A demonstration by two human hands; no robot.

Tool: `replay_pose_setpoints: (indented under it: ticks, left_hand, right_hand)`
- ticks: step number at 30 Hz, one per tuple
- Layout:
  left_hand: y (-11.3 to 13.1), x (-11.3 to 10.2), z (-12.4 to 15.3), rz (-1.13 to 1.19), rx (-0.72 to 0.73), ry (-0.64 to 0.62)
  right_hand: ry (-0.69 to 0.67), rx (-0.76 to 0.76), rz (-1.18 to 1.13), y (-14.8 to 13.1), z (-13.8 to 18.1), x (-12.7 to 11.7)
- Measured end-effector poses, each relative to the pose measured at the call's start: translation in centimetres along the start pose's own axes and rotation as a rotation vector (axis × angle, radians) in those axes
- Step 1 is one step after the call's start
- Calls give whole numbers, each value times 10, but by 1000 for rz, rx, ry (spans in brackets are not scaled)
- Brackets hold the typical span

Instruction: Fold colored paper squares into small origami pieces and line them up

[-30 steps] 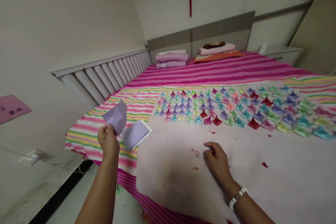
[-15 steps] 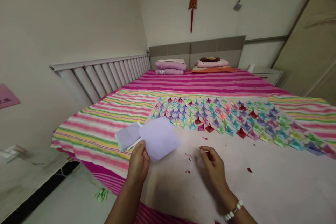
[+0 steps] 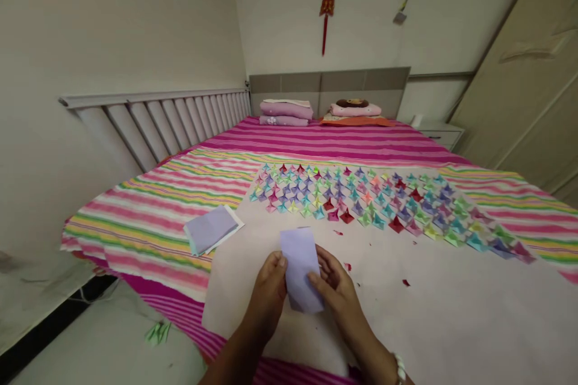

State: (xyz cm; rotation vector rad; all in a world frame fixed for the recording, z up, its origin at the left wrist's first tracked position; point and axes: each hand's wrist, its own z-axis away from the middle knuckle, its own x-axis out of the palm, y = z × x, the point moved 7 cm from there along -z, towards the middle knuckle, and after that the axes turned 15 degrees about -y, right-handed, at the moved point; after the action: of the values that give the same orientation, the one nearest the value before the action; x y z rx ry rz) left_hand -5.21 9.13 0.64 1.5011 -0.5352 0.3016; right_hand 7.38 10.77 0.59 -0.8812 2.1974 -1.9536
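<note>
Lilac paper sheet (image 3: 301, 267): a narrow upright rectangle, held between both hands above the near part of the smooth pale pink mat (image 3: 442, 319).
Railing: white metal with thick upright bars (image 3: 156, 129), at the far left beside the bed.
Green bundle: pale green strips (image 3: 158, 332), lying on the light grey floor (image 3: 108, 349).
Loose stack: flat lilac, white and pale blue paper squares (image 3: 210, 230), on the pink, yellow and green striped cloth (image 3: 151, 216), its right corner at the mat's left edge.
Left hand (image 3: 270, 289): gripping the sheet by its left edge, thumb on the front.
Right hand (image 3: 341, 295): gripping the sheet's right edge, thumb on the front face, fingers partly hidden behind; a white beaded bracelet (image 3: 400, 368) circles the wrist.
Folded shapes: many small pointed paper pieces in red, blue, green, yellow, purple and pink (image 3: 397, 225), standing in rows across the mat's far part, beyond the hands and apart from them.
Red scraps: small torn bits (image 3: 406, 283), scattered on the mat, some just beside the right hand, others farther right.
</note>
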Motion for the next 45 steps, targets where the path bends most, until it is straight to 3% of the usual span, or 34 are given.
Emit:
replay_pose_setpoints:
  ticks: [5,8,10,15,19,24,28,31,34,36,38,42,45]
  left_hand:
    - [-2,3,3,-275,40,-9]
    - [7,-5,5,-421,142,86]
    - [4,-12,4,-388,113,132]
    - [-22,0,-1,-193,-112,-126]
    - [-25,5,4,-206,-157,-172]
    - [-21,15,11,-258,-306,-335]
    - [-3,0,8,-250,-335,-236]
    - [4,-12,1,-17,-224,-127]
    - [-7,-8,-4,197,-97,-163]
    - [-27,-1,-3,198,-128,-180]
    - [-39,11,0,155,-102,-242]
    - [-43,9,3,203,-82,-76]
    - [-34,6,1,297,-105,-42]
  right_hand:
    - [45,75,-145,2,5,-2]
    - [90,111,-171,5,10,-9]
    - [107,127,-201,8,12,-10]
    - [106,161,-223,13,15,-9]
    - [112,185,-193,13,16,-15]
    - [122,222,-91,9,18,-34]
    - [82,269,-161,12,20,-37]
    - [154,227,-332,15,21,-40]
    - [205,192,-478,20,20,-36]
    - [183,206,-501,25,19,-27]
    - [142,217,-471,29,19,-17]
    - [84,224,-278,36,26,-9]
    - [98,135,57,26,33,-22]
